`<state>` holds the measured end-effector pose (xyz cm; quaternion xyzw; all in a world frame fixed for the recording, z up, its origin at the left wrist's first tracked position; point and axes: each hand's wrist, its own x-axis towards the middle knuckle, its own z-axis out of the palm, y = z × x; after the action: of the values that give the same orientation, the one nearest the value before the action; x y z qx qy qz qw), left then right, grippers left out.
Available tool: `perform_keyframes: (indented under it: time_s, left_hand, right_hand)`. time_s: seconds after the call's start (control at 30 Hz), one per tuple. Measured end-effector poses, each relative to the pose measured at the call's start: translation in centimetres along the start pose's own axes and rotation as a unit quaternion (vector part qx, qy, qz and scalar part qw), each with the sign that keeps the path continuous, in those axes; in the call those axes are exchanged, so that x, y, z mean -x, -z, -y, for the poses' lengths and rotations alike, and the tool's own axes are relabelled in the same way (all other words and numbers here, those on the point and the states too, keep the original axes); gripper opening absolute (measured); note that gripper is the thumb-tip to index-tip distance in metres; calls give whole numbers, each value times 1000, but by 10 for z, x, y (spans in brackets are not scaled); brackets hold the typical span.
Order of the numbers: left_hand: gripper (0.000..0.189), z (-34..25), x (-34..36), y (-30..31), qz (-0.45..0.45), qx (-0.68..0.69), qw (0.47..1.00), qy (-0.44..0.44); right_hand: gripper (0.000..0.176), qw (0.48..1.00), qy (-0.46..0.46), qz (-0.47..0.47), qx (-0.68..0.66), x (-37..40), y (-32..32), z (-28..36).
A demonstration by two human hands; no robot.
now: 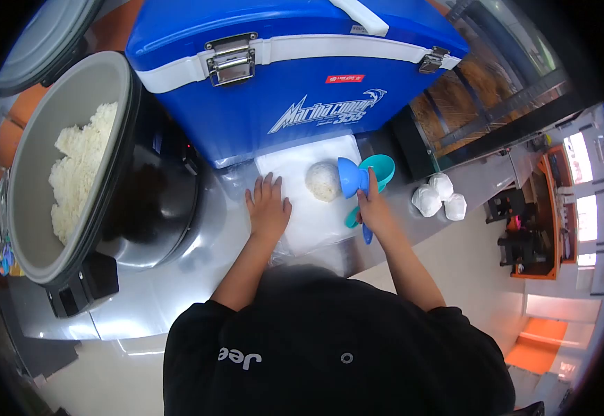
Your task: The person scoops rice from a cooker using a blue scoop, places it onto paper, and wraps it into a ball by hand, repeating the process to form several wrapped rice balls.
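My left hand (268,208) lies flat with fingers spread at the left edge of a stack of white paper sheets (295,232). On the paper sits a rounded mound of rice (323,182). Closed around the handle of a blue rice scoop (351,177), my right hand (377,213) is just right of the mound. The scoop's cup is tipped on its side, its wide rim close to the rice. Behind it stands a teal cup (383,168), partly covered by the scoop and hand. A teal piece (352,218) shows below, mostly hidden by my fingers.
At left stands a large black rice cooker (152,187) holding white rice (80,173). A blue cooler box (302,90) blocks the back. Three white wrapped bundles (440,195) sit on the steel counter (142,298) at right, near a glass display case (479,97).
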<state>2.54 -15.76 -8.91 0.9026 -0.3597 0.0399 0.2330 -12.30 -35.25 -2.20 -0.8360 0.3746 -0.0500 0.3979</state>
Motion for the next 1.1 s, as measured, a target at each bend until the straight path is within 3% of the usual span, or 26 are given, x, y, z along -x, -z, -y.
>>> perform_keyframes:
  time_s: [0.03, 0.17, 0.23, 0.27, 0.33, 0.37, 0.43, 0.57, 0.63, 0.87, 0.93, 1.1]
  left_hand:
    - [52, -1, -1, 1, 3, -17, 1000, -6]
    - [46, -22, -5, 35, 98, -13, 994, -55]
    - [40, -23, 2, 28, 213, 46, 949, -229]
    - [40, -22, 8, 20, 216, 51, 947, -232]
    - [35, -17, 19, 5, 109, 157, 910, -367]
    - [35, -16, 21, 4, 110, 161, 908, -370]
    - [33, -13, 22, 2, 67, 180, 904, -381]
    - [34, -11, 21, 4, 72, 196, 906, -369]
    - [35, -11, 21, 4, 76, 205, 907, -360]
    - [35, -8, 21, 5, 71, 231, 907, -346]
    - [34, -7, 18, 8, 98, 250, 902, -339]
    - [35, -4, 20, 7, 80, 255, 902, -338]
  right_hand:
    - [68, 996, -42, 2, -84, 9, -2, 5]
    - [69, 991, -66, -33, -110, 15, -23, 1]
    - [73, 998, 13, -52, -39, 15, -36, 2]
    - [73, 998, 8, -55, -36, 15, -40, 7]
    - [70, 972, 187, -103, 94, 11, -44, 23]
    - [70, 972, 184, -105, 97, 10, -45, 30]
    - [65, 989, 61, -7, 137, 6, -46, 42]
    - [63, 980, 34, -6, 194, -10, -56, 46]
    - [70, 973, -2, 16, 231, -15, -55, 52]
    - [78, 946, -52, 144, 285, -28, -40, 48]
    - [80, 932, -14, 176, 315, -36, -35, 40]
    - [80, 915, -29, 166, 368, -38, -44, 41]
